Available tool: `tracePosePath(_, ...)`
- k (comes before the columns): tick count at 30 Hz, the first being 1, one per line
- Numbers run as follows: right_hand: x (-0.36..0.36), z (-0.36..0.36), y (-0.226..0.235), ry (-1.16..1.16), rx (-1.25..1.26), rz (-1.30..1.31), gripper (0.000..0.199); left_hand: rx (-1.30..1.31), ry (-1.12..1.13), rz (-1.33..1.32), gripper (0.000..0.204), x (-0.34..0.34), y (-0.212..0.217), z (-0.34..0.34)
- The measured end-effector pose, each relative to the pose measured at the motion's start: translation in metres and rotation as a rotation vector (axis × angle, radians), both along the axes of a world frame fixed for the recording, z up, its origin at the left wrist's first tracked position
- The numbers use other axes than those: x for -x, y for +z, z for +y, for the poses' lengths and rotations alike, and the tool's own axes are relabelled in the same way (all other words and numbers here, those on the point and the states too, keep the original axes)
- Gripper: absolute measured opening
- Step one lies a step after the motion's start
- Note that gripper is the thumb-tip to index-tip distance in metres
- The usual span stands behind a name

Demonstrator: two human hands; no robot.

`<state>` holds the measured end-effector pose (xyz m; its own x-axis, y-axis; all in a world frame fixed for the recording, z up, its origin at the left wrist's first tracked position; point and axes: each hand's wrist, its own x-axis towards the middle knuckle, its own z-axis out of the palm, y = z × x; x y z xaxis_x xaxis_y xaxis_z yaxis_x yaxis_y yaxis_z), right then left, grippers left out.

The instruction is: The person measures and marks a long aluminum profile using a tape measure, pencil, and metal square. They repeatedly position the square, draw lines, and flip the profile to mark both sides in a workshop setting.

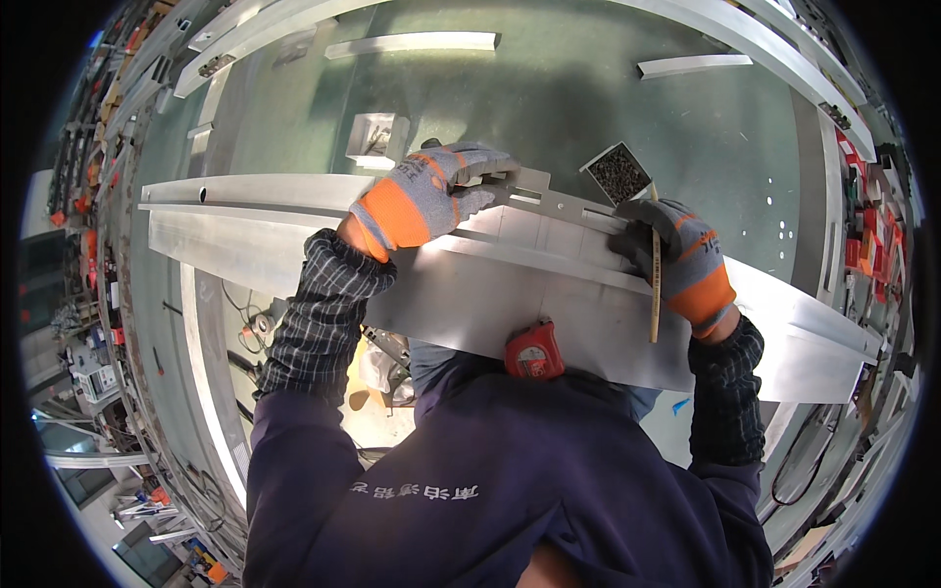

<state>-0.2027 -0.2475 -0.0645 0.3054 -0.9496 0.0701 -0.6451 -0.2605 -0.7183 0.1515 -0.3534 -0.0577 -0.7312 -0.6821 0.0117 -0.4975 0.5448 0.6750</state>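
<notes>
A long aluminium profile (461, 294) lies across in front of me. On its far edge sits a narrow slotted metal strip (561, 207). My left hand (426, 196), in a grey and orange glove, pinches the strip's left end between thumb and fingers. My right hand (683, 257), gloved alike, is closed with a thin wooden pencil (656, 294) pointing toward me between its fingers. Its fingertips reach the strip's right end; whether they grip it is hidden. A red tape measure (535, 351) rests at the profile's near edge, close to my body.
Beyond the profile stand a white open box (376, 140) with a few small parts and a box of dark screws (618, 174). Short metal bars (412, 43) lie on the green surface (470, 88). Long frame members (784, 49) border the far side. Red bins (867, 240) stand at right.
</notes>
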Motion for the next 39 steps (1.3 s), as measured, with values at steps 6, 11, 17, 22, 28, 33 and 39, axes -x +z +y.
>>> tracePosePath(6,0.018,0.008,0.005,-0.161,-0.077,0.084,0.032,-0.301,0.129,0.081,0.06,-0.005,-0.006,0.001)
tracePosePath(11,0.022,0.009,-0.005,-0.185,-0.143,0.025,0.03,-0.451,0.059,0.057,0.062,0.001,-0.002,-0.014)
tracePosePath(17,0.017,0.006,0.0,-0.22,-0.162,0.052,0.03,-0.322,-0.083,-0.097,0.044,0.029,0.012,-0.05)
tracePosePath(22,0.016,0.007,-0.003,-0.235,-0.146,0.038,0.031,-0.552,-0.069,-0.245,0.034,0.064,0.021,-0.071)
tracePosePath(28,0.018,0.004,-0.008,-0.222,-0.147,0.026,0.03,-0.51,-0.385,-0.032,0.032,0.076,-0.004,-0.074)
tracePosePath(33,0.015,0.004,-0.006,-0.235,-0.171,0.02,0.027,-0.623,-0.357,-0.184,0.037,0.08,-0.004,-0.071)
tracePosePath(39,0.012,0.003,-0.007,-0.239,-0.149,-0.016,0.027,-0.618,-0.385,-0.16,0.038,0.078,-0.01,-0.071)
